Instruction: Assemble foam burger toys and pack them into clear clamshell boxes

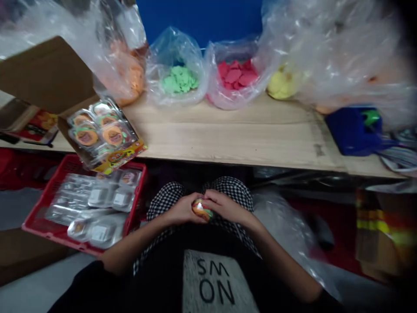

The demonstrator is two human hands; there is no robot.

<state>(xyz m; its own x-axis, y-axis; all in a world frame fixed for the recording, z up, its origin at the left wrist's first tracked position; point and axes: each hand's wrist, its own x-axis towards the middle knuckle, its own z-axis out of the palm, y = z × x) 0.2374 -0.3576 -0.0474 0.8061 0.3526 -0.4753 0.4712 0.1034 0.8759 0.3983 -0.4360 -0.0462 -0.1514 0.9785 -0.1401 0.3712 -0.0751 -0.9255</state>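
Orange-green round glossy item (202, 209) | left hand (184, 208), right hand (226, 206) grasping it together | red plastic basket (39, 228) beside left hand | risk: glossy surface may slip, fall

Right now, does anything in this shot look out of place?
Yes: the blister card of orange discs looks askew. It sits tilted rather than flat, its lower corner jutting past the edge of the wooden table, above the red basket.

Orange-and-green disc (202, 209), black-and-white checked fabric (230, 191), red basket (34, 226)
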